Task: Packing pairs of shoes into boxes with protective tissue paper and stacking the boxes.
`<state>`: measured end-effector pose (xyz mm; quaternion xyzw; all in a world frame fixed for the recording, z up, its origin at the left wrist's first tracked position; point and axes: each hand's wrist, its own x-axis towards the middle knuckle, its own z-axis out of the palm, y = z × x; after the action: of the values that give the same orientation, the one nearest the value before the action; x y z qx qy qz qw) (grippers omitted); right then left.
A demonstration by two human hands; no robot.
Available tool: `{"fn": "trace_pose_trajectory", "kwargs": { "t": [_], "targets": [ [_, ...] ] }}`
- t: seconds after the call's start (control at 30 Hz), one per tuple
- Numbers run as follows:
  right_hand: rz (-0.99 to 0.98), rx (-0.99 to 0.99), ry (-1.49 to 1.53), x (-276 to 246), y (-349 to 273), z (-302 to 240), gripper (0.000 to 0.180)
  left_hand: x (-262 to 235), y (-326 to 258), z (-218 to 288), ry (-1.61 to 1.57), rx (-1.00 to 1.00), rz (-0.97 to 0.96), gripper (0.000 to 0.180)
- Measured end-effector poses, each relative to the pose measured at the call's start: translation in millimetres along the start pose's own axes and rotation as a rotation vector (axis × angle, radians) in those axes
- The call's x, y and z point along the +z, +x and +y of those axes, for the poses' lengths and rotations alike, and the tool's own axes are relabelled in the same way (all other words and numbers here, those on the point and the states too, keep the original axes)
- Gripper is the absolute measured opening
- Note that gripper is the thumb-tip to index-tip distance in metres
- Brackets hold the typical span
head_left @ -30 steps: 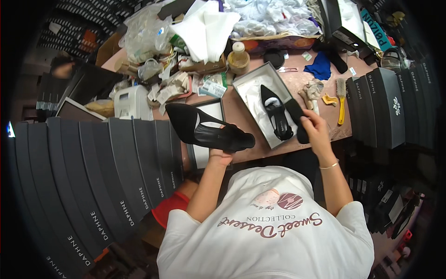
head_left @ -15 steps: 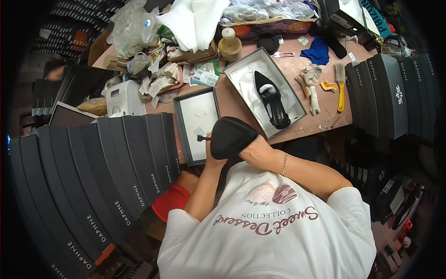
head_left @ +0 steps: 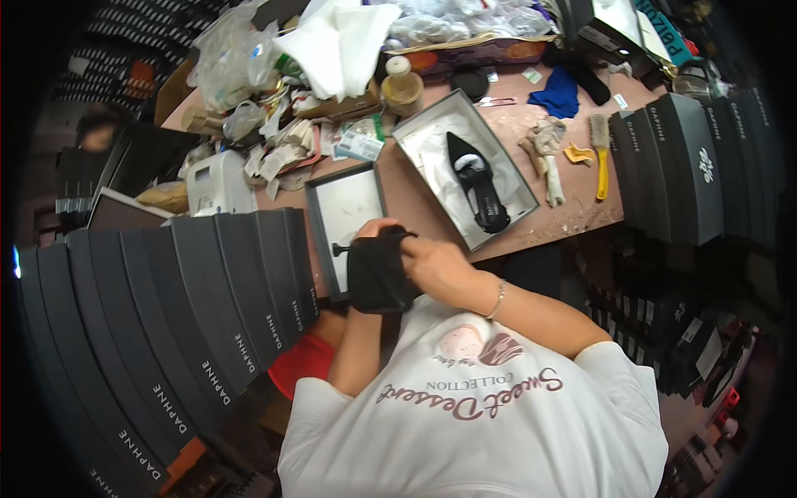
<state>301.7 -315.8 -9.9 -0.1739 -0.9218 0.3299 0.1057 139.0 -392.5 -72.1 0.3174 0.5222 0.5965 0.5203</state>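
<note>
Black shoe (head_left: 378,272) in left hand (head_left: 377,226); right hand (head_left: 436,266) touching.

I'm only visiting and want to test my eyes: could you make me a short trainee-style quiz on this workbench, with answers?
1. Multiple choice: what is the left hand holding?
A) a blue cloth
B) a roll of tape
C) a black heeled shoe

2. True or false: from the person's side, the yellow-handled brush lies to the right of the open shoe box.

3. Short answer: what lies on the white paper inside that box?

Key:
1. C
2. True
3. Another black shoe
</note>
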Motion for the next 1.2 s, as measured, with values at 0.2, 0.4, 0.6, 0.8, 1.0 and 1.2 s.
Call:
{"fn": "trace_pose_trajectory", "kwargs": {
  "t": [0.2,0.4,0.6,0.8,1.0,1.2],
  "targets": [
    [0.277,0.328,0.354,-30,-55,67,0.024,-77,6,-62,-0.897,-0.402,0.11,0.039],
    [0.47,0.557,0.114,-41,-50,147,0.032,-59,-22,-55,-0.714,-0.582,0.592,0.089],
    [0.224,0.799,0.283,-12,-37,170,0.061,15,-42,-16,-0.3,-0.376,0.337,0.037],
    [0.49,0.49,0.559,-51,-68,85,0.059,76,-18,-24,-0.736,-0.861,-0.211,0.078],
    [0.293,0.096,0.431,-66,-71,24,0.064,87,-4,-27,-0.943,-0.69,-0.561,0.055],
    [0.225,-0.062,0.336,-69,-66,17,0.059,68,-21,-59,-0.657,-0.476,-0.597,0.045]
  ]
}}
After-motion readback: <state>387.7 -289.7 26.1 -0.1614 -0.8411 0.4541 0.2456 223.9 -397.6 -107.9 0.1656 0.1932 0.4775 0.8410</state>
